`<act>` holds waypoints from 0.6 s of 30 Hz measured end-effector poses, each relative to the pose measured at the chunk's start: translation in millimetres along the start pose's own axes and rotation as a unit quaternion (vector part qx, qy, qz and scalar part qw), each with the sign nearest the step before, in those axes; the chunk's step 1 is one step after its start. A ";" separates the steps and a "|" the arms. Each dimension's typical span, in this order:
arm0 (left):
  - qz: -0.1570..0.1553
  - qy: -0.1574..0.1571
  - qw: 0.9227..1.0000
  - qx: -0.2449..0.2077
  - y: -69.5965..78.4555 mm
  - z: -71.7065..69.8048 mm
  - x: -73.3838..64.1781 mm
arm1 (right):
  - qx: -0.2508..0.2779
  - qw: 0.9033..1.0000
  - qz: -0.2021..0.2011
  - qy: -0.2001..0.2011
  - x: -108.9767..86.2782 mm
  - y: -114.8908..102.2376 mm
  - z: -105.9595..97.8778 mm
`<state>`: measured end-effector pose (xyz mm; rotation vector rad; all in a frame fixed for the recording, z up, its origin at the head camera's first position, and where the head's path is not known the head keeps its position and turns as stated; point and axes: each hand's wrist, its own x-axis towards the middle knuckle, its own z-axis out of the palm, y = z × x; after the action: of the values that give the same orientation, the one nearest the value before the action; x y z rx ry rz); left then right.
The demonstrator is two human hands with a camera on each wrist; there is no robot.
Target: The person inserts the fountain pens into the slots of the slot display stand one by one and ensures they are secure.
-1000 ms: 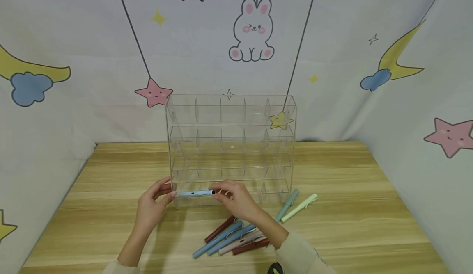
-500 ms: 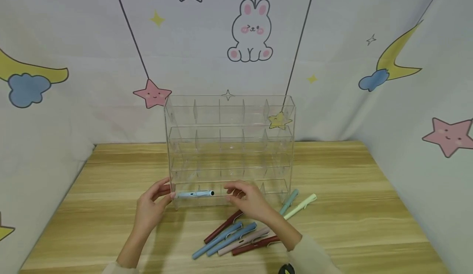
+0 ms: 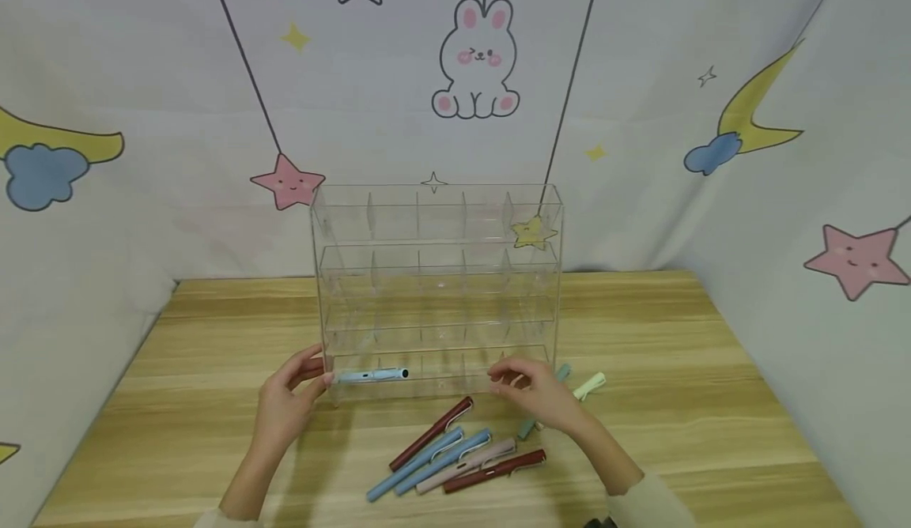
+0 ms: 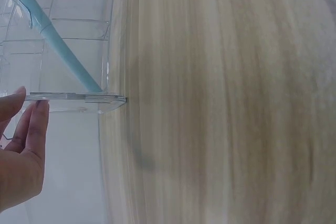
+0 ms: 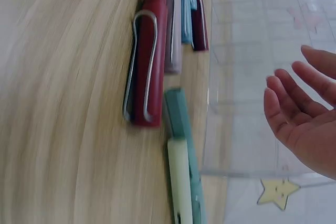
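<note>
A clear acrylic rack (image 3: 441, 388) with tiered compartments stands on the table. My left hand (image 3: 283, 403) grips its left side panel, the thumb in front and fingers behind, as the left wrist view also shows. A light blue pen (image 3: 373, 375) lies lengthwise in the lowest tier at the left; in the left wrist view this pen (image 4: 58, 40) slants behind the clear front. By the rack's lower right corner hovers my right hand (image 3: 537, 394), holding nothing. In the right wrist view that hand (image 5: 304, 103) has loosely bent, spread fingers.
In front of the rack lie a dark red pen (image 3: 432, 435), two blue pens (image 3: 416, 463), a pink pen (image 3: 466, 467) and another dark red pen (image 3: 494, 471). A teal pen (image 3: 527, 429) and a pale green pen (image 3: 589, 386) lie partly behind the right hand. A printed curtain hangs behind.
My right hand has let go of the light blue pen and moved right along the rack's front. The pen stays in the lowest tier. My left hand keeps its grip on the side panel.
</note>
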<state>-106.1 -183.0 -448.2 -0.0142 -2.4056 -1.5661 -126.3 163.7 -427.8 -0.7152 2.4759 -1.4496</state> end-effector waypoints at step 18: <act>0.000 -0.007 1.000 0.003 2.7 -1.1 -0.6 | -0.069 0.994 0.078 0.025 -56.4 60.6 -86.1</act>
<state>-104.8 -182.8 -445.5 -0.0237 -2.4202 -1.5633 -129.8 282.4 -440.8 -0.5013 2.6242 -1.2668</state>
